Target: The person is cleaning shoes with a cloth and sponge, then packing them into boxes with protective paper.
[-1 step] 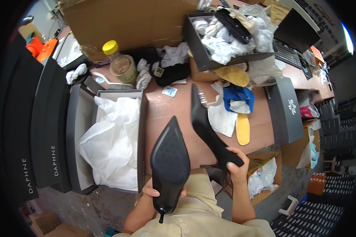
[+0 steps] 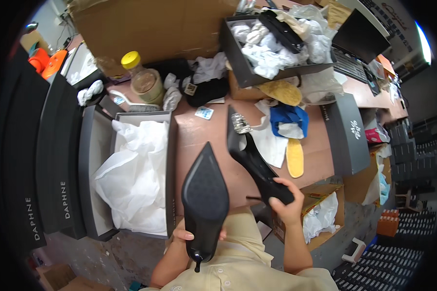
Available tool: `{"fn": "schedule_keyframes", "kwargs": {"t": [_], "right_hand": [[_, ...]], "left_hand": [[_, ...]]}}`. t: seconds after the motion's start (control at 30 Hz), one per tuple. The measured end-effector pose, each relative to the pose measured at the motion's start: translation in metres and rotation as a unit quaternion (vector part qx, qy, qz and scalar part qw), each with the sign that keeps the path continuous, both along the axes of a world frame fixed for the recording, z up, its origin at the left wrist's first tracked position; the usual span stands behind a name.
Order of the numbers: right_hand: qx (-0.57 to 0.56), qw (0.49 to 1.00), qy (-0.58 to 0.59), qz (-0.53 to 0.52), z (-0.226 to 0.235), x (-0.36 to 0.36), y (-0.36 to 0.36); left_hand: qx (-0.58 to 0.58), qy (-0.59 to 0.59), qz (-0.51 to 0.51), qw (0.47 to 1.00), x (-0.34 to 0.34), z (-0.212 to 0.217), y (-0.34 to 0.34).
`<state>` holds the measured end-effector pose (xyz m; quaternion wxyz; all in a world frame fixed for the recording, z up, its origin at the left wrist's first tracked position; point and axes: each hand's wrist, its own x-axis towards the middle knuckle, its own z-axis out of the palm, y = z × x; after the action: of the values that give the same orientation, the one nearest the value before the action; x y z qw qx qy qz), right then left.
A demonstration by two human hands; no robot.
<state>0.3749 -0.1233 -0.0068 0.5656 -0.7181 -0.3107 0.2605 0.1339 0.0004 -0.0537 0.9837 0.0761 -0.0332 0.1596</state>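
Observation:
My left hand point(image 2: 183, 234) grips a black pointed high-heeled shoe point(image 2: 206, 194) around its heel end. Its dark sole faces up, toe away from me, with the thin heel pointing toward my body. In my right hand point(image 2: 287, 201) is a second black high-heeled shoe point(image 2: 257, 165), held by the back. That one is tilted so its side and a sparkling silver ornament point(image 2: 240, 123) near the toe show. Left of the shoes lies an uncovered dark grey shoebox point(image 2: 171, 165) with crumpled white tissue paper point(image 2: 133, 179) in it.
Tall black shoeboxes point(image 2: 48, 160) stand at far left. A yellow-capped jar point(image 2: 145, 85), a brush point(image 2: 136, 104) and a box of crumpled paper point(image 2: 277, 75) sit at the back. A blue cloth point(image 2: 289, 121), yellow insole point(image 2: 294, 158) and grey box lid point(image 2: 348, 136) lie right.
My right hand has turned its shoe, bringing the silver ornament and the shoe's opening into view. The left shoe keeps nearly the same pose. The whole view has shifted slightly.

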Motion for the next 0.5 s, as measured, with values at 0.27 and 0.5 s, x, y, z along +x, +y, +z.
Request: {"fn": "schedule_keyframes", "kwargs": {"t": [0.27, 0.5], "right_hand": [[-0.085, 0.960, -0.246, 0.101, 0.006, 0.058, 0.017], [-0.194, 0.849, -0.481, -0.097, -0.038, 0.088, 0.055]], "left_hand": [[-0.054, 0.198, 0.064, 0.977, 0.010, -0.008, -0.002], [-0.039, 0.193, 0.059, 0.979, 0.056, 0.015, 0.004]]}}
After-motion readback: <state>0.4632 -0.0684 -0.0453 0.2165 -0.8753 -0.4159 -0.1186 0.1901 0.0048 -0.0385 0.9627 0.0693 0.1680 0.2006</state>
